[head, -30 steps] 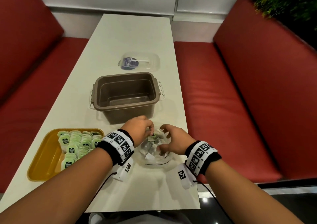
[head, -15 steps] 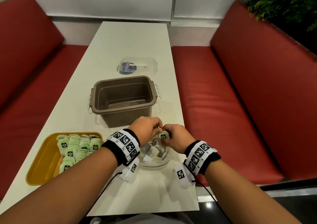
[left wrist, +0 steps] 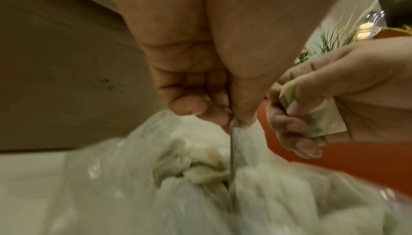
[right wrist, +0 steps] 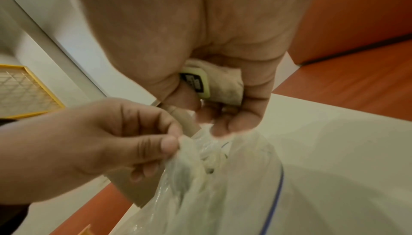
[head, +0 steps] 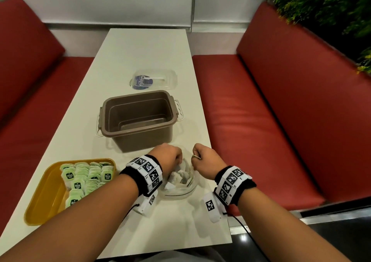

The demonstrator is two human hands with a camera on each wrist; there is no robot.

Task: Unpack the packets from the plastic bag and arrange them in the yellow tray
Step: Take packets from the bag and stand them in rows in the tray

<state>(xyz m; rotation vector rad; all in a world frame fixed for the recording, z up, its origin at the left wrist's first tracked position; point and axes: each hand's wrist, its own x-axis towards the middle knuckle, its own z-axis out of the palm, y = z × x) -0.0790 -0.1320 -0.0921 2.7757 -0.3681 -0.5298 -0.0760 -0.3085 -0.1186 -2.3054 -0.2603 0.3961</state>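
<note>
A clear plastic bag with several packets inside lies on the table's near edge between my hands. My left hand pinches the bag's rim between thumb and fingers. My right hand is curled round one green-labelled packet in its palm, and its fingertips touch the bag's opposite rim. The same packet shows in the left wrist view. The yellow tray sits at the near left, with several green packets in rows in its far half.
An empty brown tub stands just beyond the bag, and a clear lidded box lies behind it. Red bench seats flank the white table. The table's right edge runs close beside my right wrist.
My hands have drawn apart, spreading the bag's mouth. The packet that was between them half a second ago now sits in my right palm.
</note>
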